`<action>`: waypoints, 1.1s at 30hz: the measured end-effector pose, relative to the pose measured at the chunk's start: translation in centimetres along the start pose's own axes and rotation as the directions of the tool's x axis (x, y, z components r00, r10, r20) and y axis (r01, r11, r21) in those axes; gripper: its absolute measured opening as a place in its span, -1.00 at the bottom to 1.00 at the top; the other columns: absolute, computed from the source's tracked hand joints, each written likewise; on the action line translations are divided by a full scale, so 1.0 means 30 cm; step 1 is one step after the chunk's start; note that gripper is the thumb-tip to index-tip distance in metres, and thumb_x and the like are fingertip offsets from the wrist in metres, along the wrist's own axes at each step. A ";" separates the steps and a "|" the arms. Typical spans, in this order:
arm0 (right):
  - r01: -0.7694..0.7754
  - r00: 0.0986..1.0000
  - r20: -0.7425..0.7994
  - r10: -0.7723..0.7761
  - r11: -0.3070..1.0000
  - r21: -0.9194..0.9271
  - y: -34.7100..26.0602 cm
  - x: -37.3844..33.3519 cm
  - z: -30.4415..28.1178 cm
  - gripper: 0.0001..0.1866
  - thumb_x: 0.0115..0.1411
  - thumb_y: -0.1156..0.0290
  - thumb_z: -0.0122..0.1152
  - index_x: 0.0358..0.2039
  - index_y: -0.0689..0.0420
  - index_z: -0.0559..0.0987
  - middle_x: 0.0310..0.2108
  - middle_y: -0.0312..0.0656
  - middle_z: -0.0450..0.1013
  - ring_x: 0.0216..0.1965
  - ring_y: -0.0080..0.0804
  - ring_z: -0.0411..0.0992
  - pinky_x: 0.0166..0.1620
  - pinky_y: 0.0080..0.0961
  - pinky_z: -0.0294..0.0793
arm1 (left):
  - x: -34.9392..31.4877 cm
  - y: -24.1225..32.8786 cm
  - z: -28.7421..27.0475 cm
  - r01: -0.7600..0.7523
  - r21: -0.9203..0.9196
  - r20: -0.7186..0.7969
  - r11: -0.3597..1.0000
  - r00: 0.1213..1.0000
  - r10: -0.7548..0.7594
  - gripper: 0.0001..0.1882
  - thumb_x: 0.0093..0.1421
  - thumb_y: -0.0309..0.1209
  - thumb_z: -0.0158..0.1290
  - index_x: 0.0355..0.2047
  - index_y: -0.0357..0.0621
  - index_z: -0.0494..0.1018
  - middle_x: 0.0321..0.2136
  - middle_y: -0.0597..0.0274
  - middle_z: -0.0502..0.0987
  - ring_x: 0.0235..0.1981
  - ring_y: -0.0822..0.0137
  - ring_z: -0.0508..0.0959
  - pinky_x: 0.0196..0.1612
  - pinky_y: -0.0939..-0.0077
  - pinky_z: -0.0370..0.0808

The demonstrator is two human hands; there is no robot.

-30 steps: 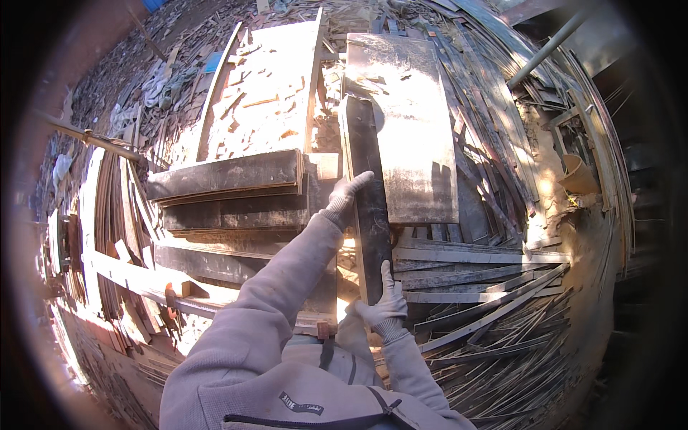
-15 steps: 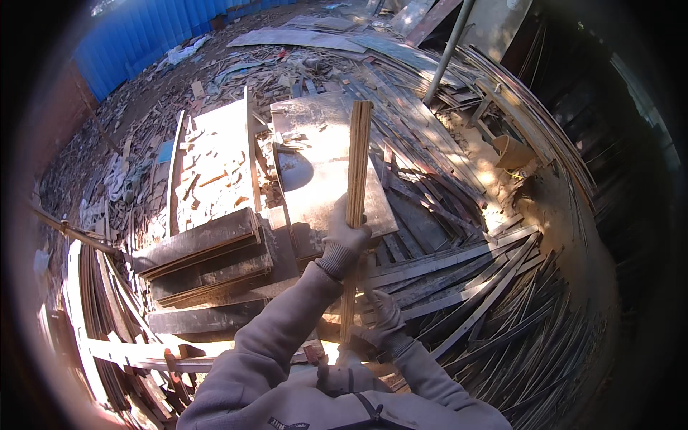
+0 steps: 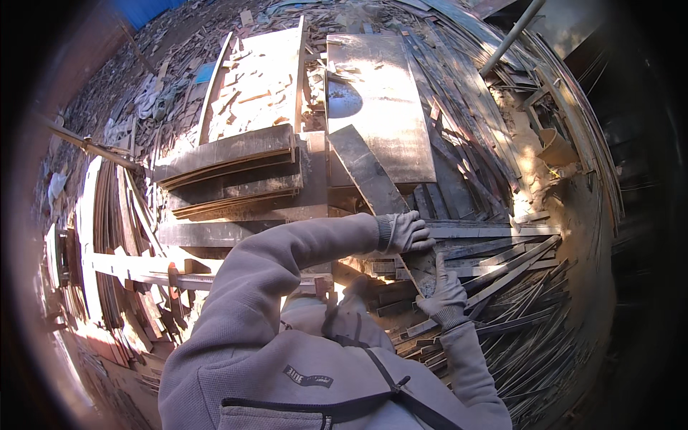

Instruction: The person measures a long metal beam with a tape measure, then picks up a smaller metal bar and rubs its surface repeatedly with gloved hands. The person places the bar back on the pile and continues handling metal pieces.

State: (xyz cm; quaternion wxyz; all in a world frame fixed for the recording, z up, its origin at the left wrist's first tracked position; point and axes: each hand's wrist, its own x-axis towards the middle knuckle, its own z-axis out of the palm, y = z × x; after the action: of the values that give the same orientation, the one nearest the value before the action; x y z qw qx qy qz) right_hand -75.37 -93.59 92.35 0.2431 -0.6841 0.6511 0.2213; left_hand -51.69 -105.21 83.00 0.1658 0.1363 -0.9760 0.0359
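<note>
A long, dark-faced plywood strip (image 3: pixel 373 175) lies slantwise before me, its far end over the left part of a pale board. My gloved left hand (image 3: pixel 406 233) reaches across its near half, fingers wrapped over the right edge. At the strip's near end, my gloved right hand (image 3: pixel 444 292) grips the right edge, one finger stretched along it. The underside of the strip is hidden, so I cannot tell whether more layers lie beneath it.
Left of the strip are stacked dark plywood pieces (image 3: pixel 229 161). Beyond stands the pale board (image 3: pixel 387 107) with a round bluish patch. Long narrow offcuts (image 3: pixel 502 344) pile up at the right. A bucket-like tan container (image 3: pixel 557 148) and a slanting pole (image 3: pixel 512 37) are farther right.
The plywood strip was held upright, edge toward me; now it slants with its dark face up. Both hands moved right, my left nearer to me and my right farther out. The view shifted too.
</note>
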 end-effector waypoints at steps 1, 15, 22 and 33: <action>-0.016 1.000 -0.025 0.016 1.000 -0.019 -0.027 0.013 0.052 0.39 -0.05 -0.09 0.53 0.65 -0.31 -0.19 0.15 0.13 0.34 0.15 0.10 0.46 0.23 -0.04 0.49 | -0.026 -0.005 0.044 -0.033 0.015 -0.021 0.999 0.999 0.033 -0.37 0.26 -0.27 -0.07 0.35 -0.18 0.29 -0.03 0.05 0.53 -0.03 0.07 0.58 0.10 -0.01 0.42; 0.039 0.998 0.027 -0.056 0.905 0.425 -0.174 0.307 0.256 0.40 -0.14 0.04 0.59 0.64 -0.35 -0.10 0.23 0.21 0.41 0.22 0.20 0.47 0.30 -0.09 0.47 | -0.354 -0.118 0.189 0.732 -0.627 0.137 -0.267 -0.234 -0.962 0.24 -0.13 -0.28 0.53 0.52 -0.20 0.09 0.39 -0.16 0.26 0.46 -0.12 0.24 0.50 0.12 0.25; 0.119 0.986 0.029 -0.163 0.820 0.560 -0.143 0.273 0.318 0.42 -0.15 0.09 0.65 0.64 -0.35 -0.09 0.32 0.19 0.37 0.30 0.15 0.43 0.36 -0.13 0.41 | -0.375 -0.298 0.367 -0.529 -0.482 0.787 -0.699 0.090 -0.611 -0.53 0.35 -0.13 0.24 0.02 -0.30 0.50 -0.09 -0.09 0.65 -0.10 0.05 0.68 0.02 0.08 0.65; 0.029 0.990 0.119 -0.080 0.924 0.382 -0.185 0.280 0.260 0.50 -0.17 -0.01 0.66 0.64 -0.40 -0.21 0.22 0.16 0.37 0.19 0.20 0.48 0.27 -0.03 0.48 | -0.390 -0.320 0.446 -0.546 -0.513 0.770 -0.662 0.048 -0.636 -0.74 0.28 -0.42 0.15 -0.12 -0.39 0.59 -0.18 -0.13 0.71 -0.18 -0.03 0.72 0.05 0.05 0.68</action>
State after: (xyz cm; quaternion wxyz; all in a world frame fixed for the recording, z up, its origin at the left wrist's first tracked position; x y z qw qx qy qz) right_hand -69.28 -95.14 81.28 0.4193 -0.6259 0.6447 0.1292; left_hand -42.58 -113.01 66.74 0.5244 0.4131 0.0780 -0.7404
